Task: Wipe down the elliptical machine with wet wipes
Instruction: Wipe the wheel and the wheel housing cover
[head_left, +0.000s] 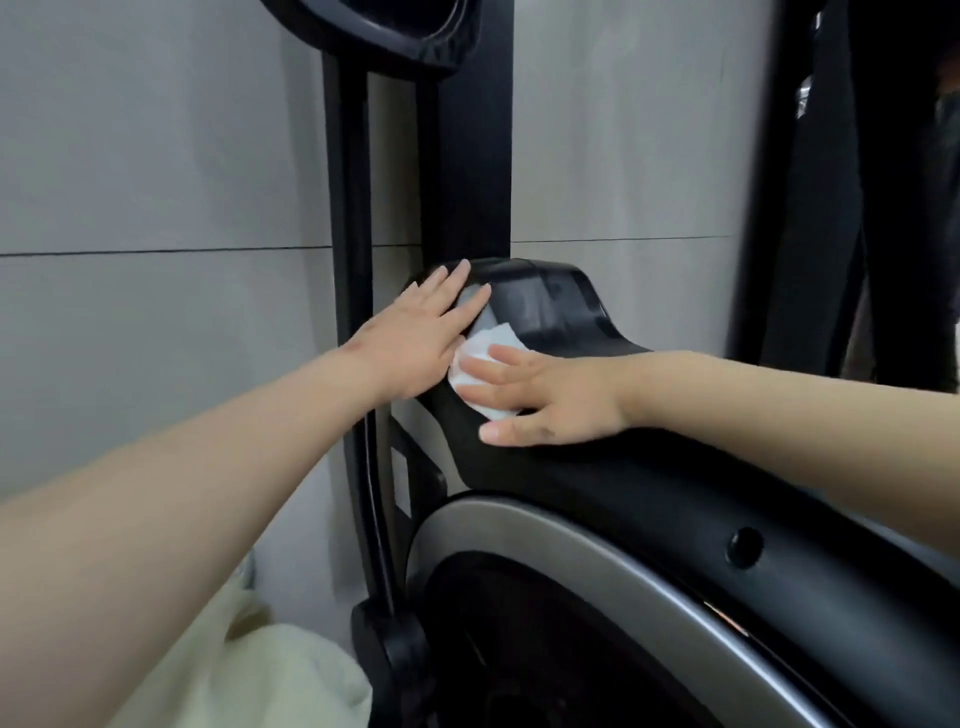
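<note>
Nearest, above the silver curved wheel rim (545, 525), the right hand (550, 400) lies on the black plastic elliptical housing (550, 306). Its grip is flat, with straight fingers pressing the white crumpled wet wipe (485, 353), which lies under the fingertips, toward the hump. Further left on the housing, the left hand (415, 343) rests flat and holds nothing.

Both arms outstretched; left hand (415, 343), right hand (545, 397) flat

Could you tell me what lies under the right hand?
A wet wipe, pressed by the right hand onto the elliptical's black housing. Its edges show beyond the fingers; its middle and the housing beneath are covered.
</note>
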